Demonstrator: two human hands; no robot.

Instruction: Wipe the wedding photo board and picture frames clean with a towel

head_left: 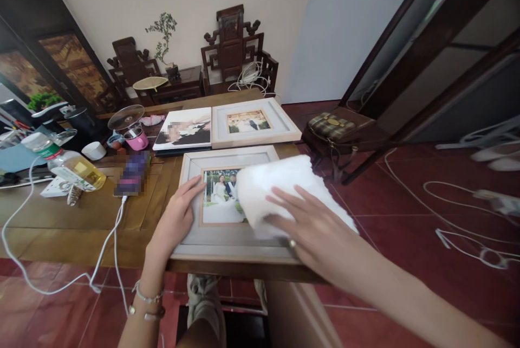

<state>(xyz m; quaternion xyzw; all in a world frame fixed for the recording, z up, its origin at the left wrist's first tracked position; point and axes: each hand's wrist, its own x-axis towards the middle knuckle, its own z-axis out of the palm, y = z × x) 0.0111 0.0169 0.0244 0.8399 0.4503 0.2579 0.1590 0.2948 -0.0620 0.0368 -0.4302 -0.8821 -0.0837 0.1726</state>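
Observation:
A light picture frame [235, 250] lies flat near the table's front edge, holding a photo [221, 196] of two people. My left hand [181, 212] grips its left side, fingers over the border and touching the edge of the photo. A folded white paper towel [280, 174] covers the right part of the frame and hangs past its right side. My right hand [300, 223] holds the towel against the frame, fingers spread over it and slightly blurred. Behind lie a second framed photo [219, 126] and a white-edged photo panel [197, 120], side by side.
On the wooden table's [138, 234] left are a phone [132, 174] on a white cable, a bottle of yellow liquid [73, 166], a pink cup [136, 139] and a white cap [93, 150]. A chair with a plaid bag [331, 126] stands right; cables [467, 239] lie on the floor.

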